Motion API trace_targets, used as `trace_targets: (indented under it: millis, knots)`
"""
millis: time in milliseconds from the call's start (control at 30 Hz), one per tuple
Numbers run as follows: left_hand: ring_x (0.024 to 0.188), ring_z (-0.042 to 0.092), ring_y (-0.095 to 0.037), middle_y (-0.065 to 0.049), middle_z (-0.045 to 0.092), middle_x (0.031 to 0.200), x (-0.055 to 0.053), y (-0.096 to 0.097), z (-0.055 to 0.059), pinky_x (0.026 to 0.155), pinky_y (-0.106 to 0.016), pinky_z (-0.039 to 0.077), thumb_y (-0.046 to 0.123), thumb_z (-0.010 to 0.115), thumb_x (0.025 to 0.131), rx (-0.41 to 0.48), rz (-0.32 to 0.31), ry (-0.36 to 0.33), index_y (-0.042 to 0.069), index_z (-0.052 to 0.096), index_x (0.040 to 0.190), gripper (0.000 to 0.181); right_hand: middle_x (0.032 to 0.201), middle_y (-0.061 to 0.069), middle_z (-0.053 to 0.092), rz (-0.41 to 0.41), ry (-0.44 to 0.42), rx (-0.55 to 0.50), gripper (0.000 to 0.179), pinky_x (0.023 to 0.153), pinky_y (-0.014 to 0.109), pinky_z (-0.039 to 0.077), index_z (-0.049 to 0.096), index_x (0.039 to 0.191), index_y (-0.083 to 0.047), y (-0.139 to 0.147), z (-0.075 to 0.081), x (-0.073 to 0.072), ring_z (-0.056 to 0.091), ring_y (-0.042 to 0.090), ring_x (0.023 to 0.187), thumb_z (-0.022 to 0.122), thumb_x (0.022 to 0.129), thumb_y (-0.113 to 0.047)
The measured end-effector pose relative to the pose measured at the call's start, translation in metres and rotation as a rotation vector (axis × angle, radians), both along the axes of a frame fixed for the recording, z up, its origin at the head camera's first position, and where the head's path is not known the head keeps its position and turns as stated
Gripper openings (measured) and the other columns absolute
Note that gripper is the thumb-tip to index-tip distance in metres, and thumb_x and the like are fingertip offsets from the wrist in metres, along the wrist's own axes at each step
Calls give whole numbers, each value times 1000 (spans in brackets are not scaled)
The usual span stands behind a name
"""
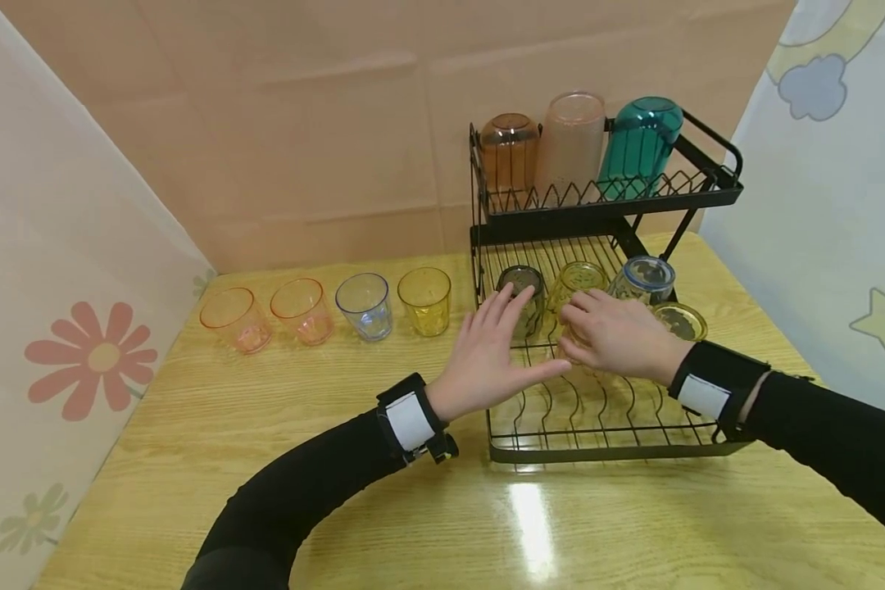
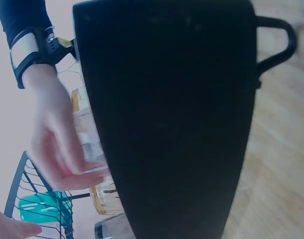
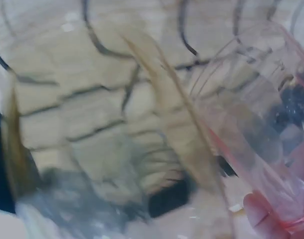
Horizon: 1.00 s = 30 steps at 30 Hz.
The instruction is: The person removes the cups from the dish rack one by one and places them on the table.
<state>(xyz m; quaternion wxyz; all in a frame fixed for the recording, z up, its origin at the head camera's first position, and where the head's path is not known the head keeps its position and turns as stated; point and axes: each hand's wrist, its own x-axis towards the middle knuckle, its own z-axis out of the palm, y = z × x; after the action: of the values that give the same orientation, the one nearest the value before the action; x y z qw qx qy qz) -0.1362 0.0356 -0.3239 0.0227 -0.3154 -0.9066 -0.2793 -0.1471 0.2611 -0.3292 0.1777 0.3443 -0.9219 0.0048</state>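
Observation:
My left hand reaches over the left side of the black two-tier dish rack in the head view. Its fingers are straight and its thumb is spread, close to an upside-down dark grey glass. My right hand holds a clear pink glass over the lower tier; a fingertip presses its wall in the right wrist view. From the head view that glass is mostly hidden. Around this hand stand an upside-down yellow glass, a blue-rimmed glass and another yellow glass.
Upright on the table at left stand two pink glasses, a blue-rimmed glass and a yellow one. The upper tier carries brown, pale pink and teal glasses. A dark panel fills the left wrist view.

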Motion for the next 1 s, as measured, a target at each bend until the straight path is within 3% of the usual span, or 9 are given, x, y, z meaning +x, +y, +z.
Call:
trace_targets:
  millis: [367, 667, 867, 1000]
  knots:
    - [136, 8, -26, -2, 3, 152, 1, -16, 2, 103, -50, 7, 77, 43, 73, 39, 7, -72, 28, 5, 146, 97, 80, 0, 49, 45, 86, -17, 22, 42, 27, 36, 56, 85, -14, -16, 47, -5, 46, 15, 66, 50, 84, -35]
    - [135, 11, -21, 1, 7, 151, -6, -38, 7, 102, -50, 14, 74, 44, 76, 141, 48, -121, 29, 7, 146, 91, 77, -4, 46, 94, 112, -105, 20, 40, 25, 30, 57, 83, -17, -40, 70, -5, 42, 12, 63, 49, 85, -35]
    - [134, 13, -13, 7, 12, 150, -12, -53, 9, 102, -45, 18, 69, 47, 78, 263, 73, -191, 34, 9, 145, 84, 75, -6, 41, 83, 87, -103, 19, 39, 25, 29, 54, 82, -18, -55, 82, -6, 38, 11, 63, 50, 86, -36]
    - [133, 14, -15, 6, 14, 149, -16, -59, 11, 101, -46, 20, 64, 47, 82, 444, 77, -343, 34, 12, 144, 77, 74, -6, 40, 56, 51, -139, 17, 38, 27, 29, 53, 82, -19, -65, 88, -7, 38, 11, 63, 50, 86, -35]
